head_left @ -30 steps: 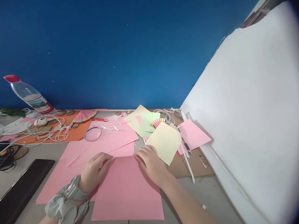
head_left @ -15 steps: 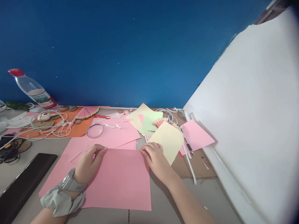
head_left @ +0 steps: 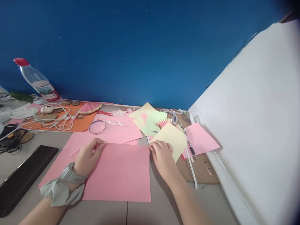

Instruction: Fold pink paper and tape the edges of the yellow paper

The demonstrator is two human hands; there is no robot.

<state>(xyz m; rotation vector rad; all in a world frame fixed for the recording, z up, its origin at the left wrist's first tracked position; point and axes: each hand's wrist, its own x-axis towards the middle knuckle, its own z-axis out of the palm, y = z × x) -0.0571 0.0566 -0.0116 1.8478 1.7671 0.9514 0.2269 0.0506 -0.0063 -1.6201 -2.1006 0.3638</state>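
Note:
A sheet of pink paper [head_left: 122,175] lies in front of me, its far edge between my two hands. My left hand [head_left: 90,156], with a grey watch [head_left: 73,175] and a pale scrunchie [head_left: 62,192] on the wrist, pinches the far edge toward the left. At the far right corner my right hand [head_left: 162,157] grips the same sheet between thumb and fingers. Other large pink sheets [head_left: 77,140] are spread under and beyond it. A pale yellow sheet [head_left: 170,137] lies just behind my right hand.
Behind are pink folded fans [head_left: 90,107], a clear hoop [head_left: 97,127], orange paper [head_left: 82,123] and tangled white cables [head_left: 61,117]. A red-capped bottle [head_left: 43,84] leans at the left. A long black object [head_left: 28,175] lies near left. Right are a pen [head_left: 191,148] and cardboard [head_left: 203,170].
My right hand has slid right along the sheet's far edge to its corner, and my left hand has shifted left. The sheet has moved left and farther away. The view has shifted slightly.

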